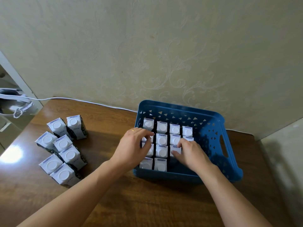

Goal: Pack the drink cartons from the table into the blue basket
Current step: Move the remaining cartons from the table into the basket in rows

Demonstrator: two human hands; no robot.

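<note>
The blue basket [218, 128] stands on the wooden table, right of centre. Several white-topped drink cartons [162, 139] stand upright inside it in rows. My left hand [132, 145] reaches over the basket's left wall, its fingers resting on the cartons in the left column. My right hand [191, 153] is inside the basket with thumb and fingers around a carton [175, 150] in the third row. The basket's right side holds no cartons. Several more cartons [63, 143] stand in a loose group on the table to the left.
A patterned wall rises right behind the table. A white cable [91, 102] runs along the table's back edge. A white device [14, 104] sits past the table's left corner. Bare tabletop [147, 202] lies in front of the basket.
</note>
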